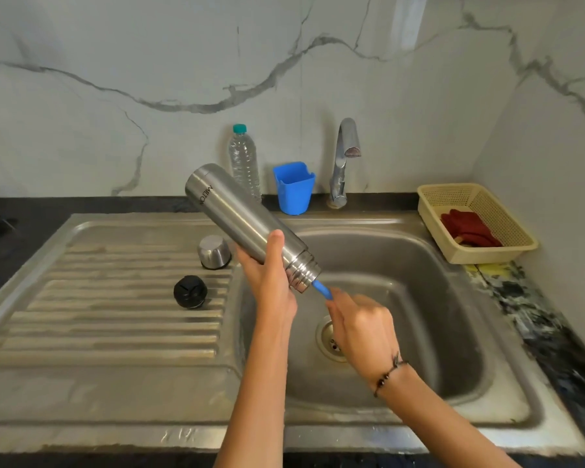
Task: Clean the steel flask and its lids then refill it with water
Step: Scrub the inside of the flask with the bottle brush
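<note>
My left hand grips the steel flask near its threaded neck and holds it tilted over the sink, its open mouth pointing down to the right. My right hand holds the blue handle of a brush whose other end goes into the flask's mouth; the brush head is hidden inside. On the ribbed drainboard lie the steel cap and the black inner lid, both to the left of my left hand.
The sink basin has a drain under my right hand. Behind it stand the tap, a blue holder and a plastic water bottle. A cream basket with red cloth sits at the right.
</note>
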A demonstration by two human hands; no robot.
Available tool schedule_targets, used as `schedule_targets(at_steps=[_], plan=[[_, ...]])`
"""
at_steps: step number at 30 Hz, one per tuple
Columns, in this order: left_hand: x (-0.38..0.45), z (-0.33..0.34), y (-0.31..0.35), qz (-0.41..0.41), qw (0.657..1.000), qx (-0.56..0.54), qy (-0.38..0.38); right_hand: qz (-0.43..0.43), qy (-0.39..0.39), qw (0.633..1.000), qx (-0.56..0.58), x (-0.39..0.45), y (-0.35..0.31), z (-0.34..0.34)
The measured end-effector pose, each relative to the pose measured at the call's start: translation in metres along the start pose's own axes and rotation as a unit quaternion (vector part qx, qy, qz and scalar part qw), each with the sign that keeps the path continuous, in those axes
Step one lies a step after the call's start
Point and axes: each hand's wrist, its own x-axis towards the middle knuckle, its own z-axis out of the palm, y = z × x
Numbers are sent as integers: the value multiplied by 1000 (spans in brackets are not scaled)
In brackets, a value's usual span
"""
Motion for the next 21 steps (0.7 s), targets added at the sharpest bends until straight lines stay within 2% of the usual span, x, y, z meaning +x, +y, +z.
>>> schedule_targets(at_steps=[5,14,21], plan=[[6,-4,11,17,998,-44,45,-11,2,1000,-13,-14,6,-13],[2,-3,12,1,995,-65,72,-11,8,1000,-17,-7,0,-16],[-1,5,4,-7,997,-50,58,-8,11,1000,-17,9,-4,-12]])
